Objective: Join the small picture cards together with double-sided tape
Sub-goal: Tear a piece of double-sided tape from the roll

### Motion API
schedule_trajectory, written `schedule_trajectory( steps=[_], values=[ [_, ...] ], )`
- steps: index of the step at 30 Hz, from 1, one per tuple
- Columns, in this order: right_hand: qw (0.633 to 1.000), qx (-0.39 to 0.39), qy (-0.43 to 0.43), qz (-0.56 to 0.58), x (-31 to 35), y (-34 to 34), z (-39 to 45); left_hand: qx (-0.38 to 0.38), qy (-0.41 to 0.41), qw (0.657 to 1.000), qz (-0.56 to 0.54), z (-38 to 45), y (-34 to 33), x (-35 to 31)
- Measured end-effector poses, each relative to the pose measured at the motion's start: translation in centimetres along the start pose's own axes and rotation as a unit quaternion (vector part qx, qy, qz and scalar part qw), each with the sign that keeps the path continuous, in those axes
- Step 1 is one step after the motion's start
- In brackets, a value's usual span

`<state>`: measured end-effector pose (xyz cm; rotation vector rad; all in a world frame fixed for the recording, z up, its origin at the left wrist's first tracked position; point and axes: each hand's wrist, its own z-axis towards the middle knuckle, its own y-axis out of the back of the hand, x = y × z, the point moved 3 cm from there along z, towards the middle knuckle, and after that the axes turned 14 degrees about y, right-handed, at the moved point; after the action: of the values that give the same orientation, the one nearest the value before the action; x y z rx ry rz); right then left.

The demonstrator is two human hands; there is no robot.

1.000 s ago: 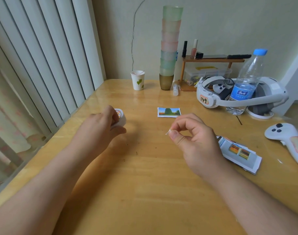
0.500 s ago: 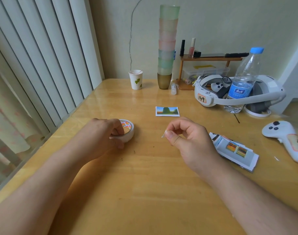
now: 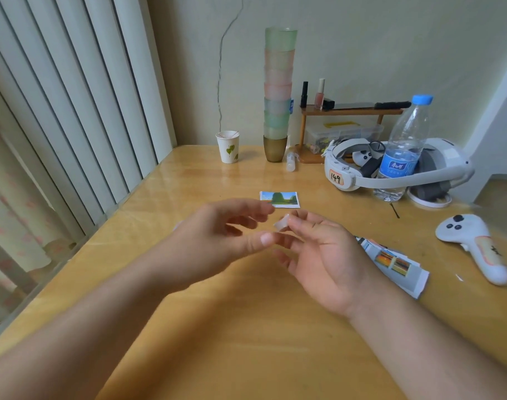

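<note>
A small landscape picture card (image 3: 279, 199) lies flat on the wooden table (image 3: 246, 327), just beyond my hands. A pile of more picture cards (image 3: 396, 265) lies to the right of my right wrist. My right hand (image 3: 324, 255) pinches a small whitish piece of double-sided tape (image 3: 281, 224) at its fingertips, above the table. My left hand (image 3: 217, 235) is blurred, with its fingers apart and its thumb tip right beside the tape piece. The tape roll is hidden behind my left hand, apart from a pale sliver at the hand's left edge.
At the back right are a white headset (image 3: 344, 180), a water bottle (image 3: 402, 151) and a small wooden shelf (image 3: 350, 112). A white controller (image 3: 471, 243) lies at the right. A paper cup (image 3: 228, 147) and a tall stack of cups (image 3: 278, 96) stand by the wall. Vertical blinds line the left edge.
My left hand set the tape roll down, let go of it and moved right to meet my right hand. My right hand turned palm up, still holding the tape piece.
</note>
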<state>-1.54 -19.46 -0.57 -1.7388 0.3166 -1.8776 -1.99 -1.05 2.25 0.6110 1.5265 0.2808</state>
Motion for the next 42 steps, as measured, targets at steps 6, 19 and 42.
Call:
schedule_trajectory(
  steps=[6,19,42],
  values=[
    [0.996,-0.030,-0.019,0.082,0.9,-0.1,-0.3,0.004,0.042,0.935,-0.351,1.4,-5.2,-2.0],
    [0.991,-0.112,0.065,-0.024,0.0,0.4,0.1,-0.070,0.067,0.881,-0.463,1.4,-7.2,-1.5],
    [0.977,-0.057,0.153,-0.136,0.4,1.8,0.6,0.011,0.146,0.815,-0.561,0.7,-7.4,-0.3]
  ],
)
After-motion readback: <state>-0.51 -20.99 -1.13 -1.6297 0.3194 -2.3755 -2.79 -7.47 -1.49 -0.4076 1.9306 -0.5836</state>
